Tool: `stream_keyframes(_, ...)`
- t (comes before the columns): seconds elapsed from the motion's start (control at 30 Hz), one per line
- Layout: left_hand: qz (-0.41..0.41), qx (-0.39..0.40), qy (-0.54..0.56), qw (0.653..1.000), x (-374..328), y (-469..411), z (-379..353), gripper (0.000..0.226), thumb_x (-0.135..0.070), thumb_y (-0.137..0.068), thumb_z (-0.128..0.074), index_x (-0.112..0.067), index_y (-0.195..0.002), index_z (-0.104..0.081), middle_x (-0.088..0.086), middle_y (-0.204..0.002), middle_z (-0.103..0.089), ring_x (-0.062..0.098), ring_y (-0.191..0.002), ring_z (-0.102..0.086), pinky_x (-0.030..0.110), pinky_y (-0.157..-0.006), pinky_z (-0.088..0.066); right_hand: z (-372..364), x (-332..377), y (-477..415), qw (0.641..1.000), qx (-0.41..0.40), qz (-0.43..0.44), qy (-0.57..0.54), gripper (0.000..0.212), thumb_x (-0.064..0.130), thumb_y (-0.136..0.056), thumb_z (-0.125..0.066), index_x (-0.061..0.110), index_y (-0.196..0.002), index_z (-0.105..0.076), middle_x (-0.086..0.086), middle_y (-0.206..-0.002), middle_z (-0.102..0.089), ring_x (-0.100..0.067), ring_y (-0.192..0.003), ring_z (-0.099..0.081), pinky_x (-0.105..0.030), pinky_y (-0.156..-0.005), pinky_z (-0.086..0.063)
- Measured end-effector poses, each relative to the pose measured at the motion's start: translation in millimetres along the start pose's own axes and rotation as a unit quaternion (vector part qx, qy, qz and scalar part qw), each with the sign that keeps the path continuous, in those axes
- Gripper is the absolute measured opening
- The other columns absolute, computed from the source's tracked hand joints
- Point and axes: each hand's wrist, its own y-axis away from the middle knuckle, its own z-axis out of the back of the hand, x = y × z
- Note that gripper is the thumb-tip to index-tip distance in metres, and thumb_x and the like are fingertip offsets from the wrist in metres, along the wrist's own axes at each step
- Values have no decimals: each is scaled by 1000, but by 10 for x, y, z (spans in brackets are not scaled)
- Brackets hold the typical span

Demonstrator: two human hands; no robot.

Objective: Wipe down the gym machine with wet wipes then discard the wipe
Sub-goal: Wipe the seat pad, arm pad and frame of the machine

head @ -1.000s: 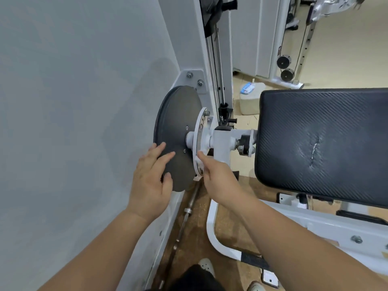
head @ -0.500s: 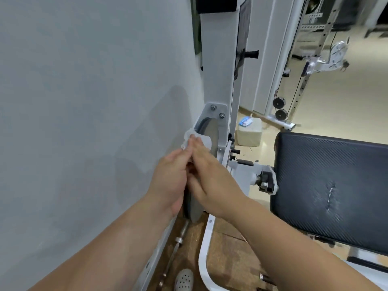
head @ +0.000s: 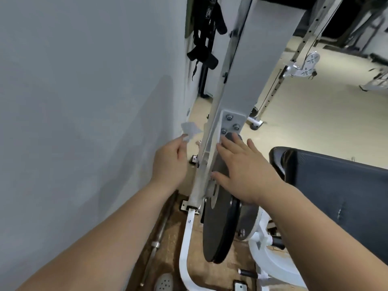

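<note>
Leftmost, a smooth grey wall (head: 84, 122) is filling the view; beside it the left hand (head: 170, 162) is pinching a thin, crumpled white wipe (head: 190, 131) by its lower edge, grip clenched on it, just left of the machine's painted steel upright (head: 237, 80); the right hand (head: 245, 166) is lying released, fingers spread flat, against the dark matte round disc (head: 218, 238); a black textured pad (head: 336, 185) is sitting rightmost.

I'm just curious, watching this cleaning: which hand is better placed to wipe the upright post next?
Probably the left hand: it pinches the wet wipe right beside the upright post. The right hand lies open and flat on the dark disc.
</note>
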Motion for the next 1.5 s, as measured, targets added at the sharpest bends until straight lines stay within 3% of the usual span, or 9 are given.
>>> stream_keyframes(0.2, 47, 273, 197, 940, 200, 450, -566, 58, -37, -106, -39, -33, -161, -20, -8, -161, -37, 8, -149, -32, 36, -122, -29, -10, 88, -21, 999, 10, -32, -24, 71, 46, -100, -45, 23, -163, -20, 0, -173, 0, -23, -158, 14, -45, -129, -2)
stream_keyframes(0.33, 24, 269, 217, 938, 234, 479, -669, 67, -36, -104, -33, -31, -162, 0, -27, -165, -3, -13, -149, 1, 38, -128, -6, 67, 25, -95, 999, 48, -18, -13, 75, 45, -101, -44, 25, -165, -9, 5, -173, 3, -20, -158, 16, -37, -129, 1)
stream_keyframes(0.47, -26, 252, 246, 936, 27, 152, -680, 58, -29, -110, -32, -29, -162, -6, -19, -167, -9, -4, -153, -4, 42, -128, -8, 81, -63, -323, 992, 24, -50, -112, 69, 39, -105, -44, 28, -164, -11, 8, -172, 0, -10, -158, 6, -28, -126, -2)
stream_keyframes(0.6, -56, 226, 226, 946, -85, -19, -737, 53, -25, -106, -38, -20, -157, -29, -4, -162, -32, 7, -151, -23, 40, -125, -23, 142, -112, -587, 977, 9, -89, -192, 45, 32, -107, -47, 35, -152, -46, 4, -167, -29, -14, -153, -26, -17, -111, -19)
stream_keyframes(0.87, 56, 246, 320, 913, 170, 195, -592, 53, -26, -110, -32, -42, -155, -7, -58, -140, -22, -26, -138, -16, 2, -111, -15, 139, -162, -882, 972, -2, -168, -162, 33, 38, -95, -64, 36, -128, -70, 7, -135, -66, -18, -125, -57, -26, -97, -41)
stream_keyframes(0.97, 85, 213, 333, 915, 160, 91, -635, 46, -40, -107, -29, -32, -153, -35, -27, -153, -38, -13, -142, -28, 13, -118, -22, 105, -170, -890, 964, -25, -174, -200, 27, 31, -94, -67, 34, -120, -73, 7, -124, -71, -14, -114, -62, -22, -88, -40)
stream_keyframes(1.07, 98, 215, 307, 922, 97, -17, -699, 52, -48, -101, -29, -32, -148, -42, -19, -154, -36, -14, -141, -26, 14, -117, -21, 57, -223, -848, 938, -54, -192, -282, 37, 12, -91, -62, 35, -119, -72, 4, -118, -70, -12, -110, -62, -22, -87, -43)
stream_keyframes(1.2, 68, 269, 280, 919, -33, -134, -826, 64, -52, -103, -26, -35, -161, -5, -17, -169, -2, -7, -152, 2, 25, -125, -4, 7, -255, -845, 919, -84, -206, -324, 45, 6, -91, -59, 33, -127, -64, 10, -129, -65, -8, -120, -58, -22, -97, -44)
stream_keyframes(1.5, 88, 310, 309, 895, -42, -782, -1026, 102, -93, -79, -25, -39, -160, 6, -20, -168, 9, 0, -153, 11, 45, -128, -1, 29, -269, -901, 931, -24, -194, -308, 58, 33, -108, -44, 30, -162, -25, 16, -168, -22, -3, -154, -18, -29, -126, -17)
